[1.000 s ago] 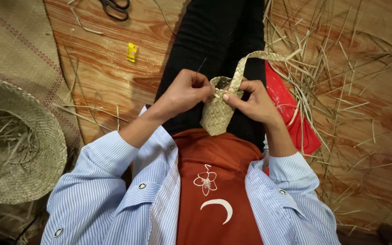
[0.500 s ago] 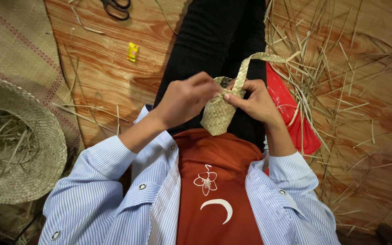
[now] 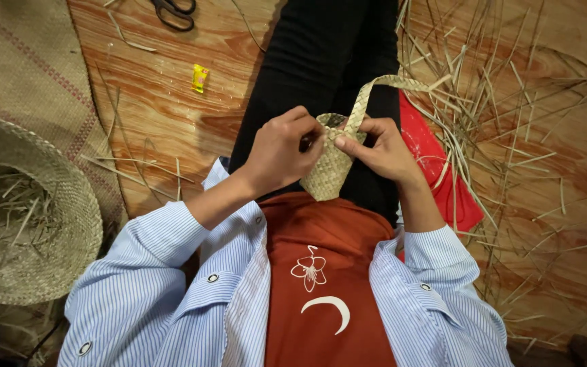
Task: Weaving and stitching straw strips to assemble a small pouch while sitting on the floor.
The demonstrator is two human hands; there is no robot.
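Observation:
A small woven straw basket rests on my lap over black trousers. My left hand grips its left rim, fingers curled over the edge. At the right rim my right hand pinches the base of a braided straw strip, which arches up and to the right from the basket. Both hands touch the basket. The inside of the basket is mostly hidden by my fingers.
A large woven straw hat with loose straws inside lies at the left on a woven mat. Black scissors and a small yellow object lie on the wooden floor. Loose straw and a red sheet are at the right.
My left hand has shifted slightly right over the basket's rim. The basket and right hand stay almost where they were.

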